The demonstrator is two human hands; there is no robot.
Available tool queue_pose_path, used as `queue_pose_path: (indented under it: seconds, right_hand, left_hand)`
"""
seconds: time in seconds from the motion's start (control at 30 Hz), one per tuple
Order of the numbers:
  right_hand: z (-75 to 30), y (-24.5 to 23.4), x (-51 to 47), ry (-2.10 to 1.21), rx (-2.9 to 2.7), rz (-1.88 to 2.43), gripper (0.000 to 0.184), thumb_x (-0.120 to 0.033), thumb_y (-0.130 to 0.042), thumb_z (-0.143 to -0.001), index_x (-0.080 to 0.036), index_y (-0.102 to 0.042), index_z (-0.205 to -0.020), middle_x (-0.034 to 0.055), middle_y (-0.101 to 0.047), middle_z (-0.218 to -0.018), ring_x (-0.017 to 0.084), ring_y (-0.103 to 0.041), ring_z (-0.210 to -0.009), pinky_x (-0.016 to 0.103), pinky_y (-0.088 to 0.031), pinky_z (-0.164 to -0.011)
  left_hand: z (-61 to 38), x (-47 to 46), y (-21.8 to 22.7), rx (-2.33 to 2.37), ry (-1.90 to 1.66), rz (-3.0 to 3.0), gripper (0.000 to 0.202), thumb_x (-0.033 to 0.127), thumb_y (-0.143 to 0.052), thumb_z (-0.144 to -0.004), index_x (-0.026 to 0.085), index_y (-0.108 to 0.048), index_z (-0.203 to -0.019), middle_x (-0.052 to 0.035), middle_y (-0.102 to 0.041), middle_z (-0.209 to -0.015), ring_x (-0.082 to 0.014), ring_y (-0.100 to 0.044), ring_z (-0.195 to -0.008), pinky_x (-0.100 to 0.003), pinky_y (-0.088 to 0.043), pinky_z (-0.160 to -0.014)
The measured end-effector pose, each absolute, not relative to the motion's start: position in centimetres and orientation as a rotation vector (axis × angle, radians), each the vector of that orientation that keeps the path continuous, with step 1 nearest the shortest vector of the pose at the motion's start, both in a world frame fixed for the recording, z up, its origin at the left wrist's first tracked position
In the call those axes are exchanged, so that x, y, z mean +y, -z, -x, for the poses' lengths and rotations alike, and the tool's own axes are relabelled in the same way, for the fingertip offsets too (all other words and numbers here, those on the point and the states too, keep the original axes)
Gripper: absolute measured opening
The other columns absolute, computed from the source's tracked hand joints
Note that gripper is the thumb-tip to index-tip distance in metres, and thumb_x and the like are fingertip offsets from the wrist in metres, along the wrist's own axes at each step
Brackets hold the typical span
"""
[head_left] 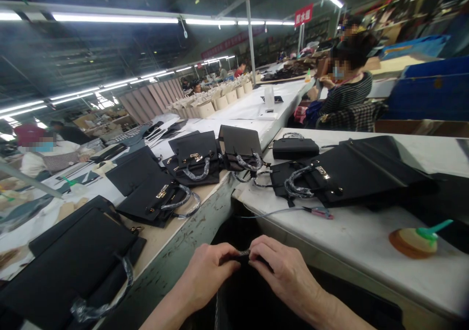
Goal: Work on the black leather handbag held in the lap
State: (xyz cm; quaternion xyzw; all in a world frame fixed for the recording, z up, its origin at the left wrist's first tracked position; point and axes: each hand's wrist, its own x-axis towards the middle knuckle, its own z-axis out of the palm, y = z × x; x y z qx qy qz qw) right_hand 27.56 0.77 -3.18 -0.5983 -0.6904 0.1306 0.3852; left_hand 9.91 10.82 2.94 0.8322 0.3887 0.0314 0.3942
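My left hand [210,267] and my right hand [281,266] meet near the bottom middle, just beyond the table edges. Both pinch a short dark strip [244,255] with a braided or stitched look, thumbs below and fingers above. Under it hangs a large black piece [249,300], perhaps a bag; its shape is lost in shadow, so I cannot tell whether the strip belongs to it. A black handbag [146,203] with plastic-wrapped handles lies on the left table. Another black handbag [351,174] lies on its side on the right table.
More black handbags [69,261] line the left table [176,252]. On the right table [359,237] are a pink-handled tool [322,213], a thin cable [271,214] and a glue bottle [412,242] with a green nozzle. Co-workers [346,93] sit farther back.
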Motion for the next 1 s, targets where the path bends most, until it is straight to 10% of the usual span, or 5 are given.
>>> queue_pose_path:
  seconds: [0.5,1.0]
  right_hand:
    - [-27.1,4.7,1.5,-0.137,-1.796,1.221,0.017,-0.005,-0.047,-0.084,-0.019,-0.055,-0.079,0.0107,-0.073,-0.096,0.019,-0.07,-0.085,0.029,-0.057,-0.072]
    - [-26.7,3.5,0.0,-0.119,-1.77,1.385,0.016,-0.011,-0.052,-0.083,-0.021,-0.064,-0.08,0.0058,-0.074,-0.104,0.019,-0.071,-0.084,0.027,-0.058,-0.066]
  left_hand:
    - [-9.7,10.9,-1.8,0.979,-0.152,-2.087,0.006,0.018,-0.061,-0.08,0.022,-0.062,-0.084,0.0038,-0.069,-0.076,-0.0154,-0.061,-0.071,-0.022,-0.041,-0.063]
    - [-10.6,10.4,-1.4,0.716,-0.12,-2.451,0.019,0.016,-0.058,-0.077,0.029,-0.072,-0.076,0.0032,-0.068,-0.12,-0.019,-0.067,-0.096,-0.023,-0.051,-0.086]
